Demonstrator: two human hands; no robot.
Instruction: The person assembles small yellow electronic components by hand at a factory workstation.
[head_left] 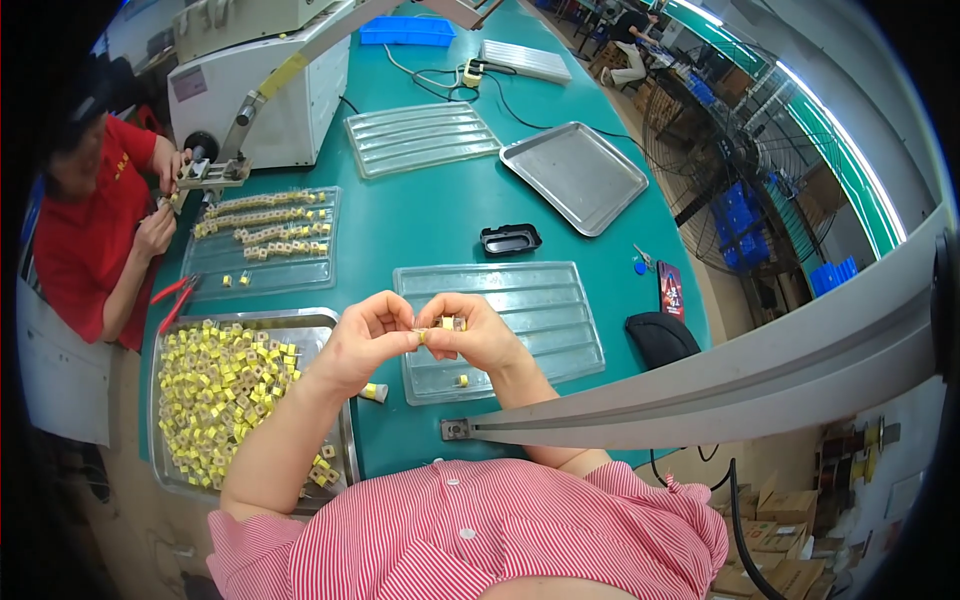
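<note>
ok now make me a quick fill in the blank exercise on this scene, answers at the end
1. The metal tray heaped with small yellow parts is on the person's ____ side.
2. The pliers beyond that tray have ____ handles.
3. The small open box beyond the clear tray is coloured ____.
4. The left hand and right hand wear no gloves; they are ____.

Missing words: left; red; black; bare
</note>
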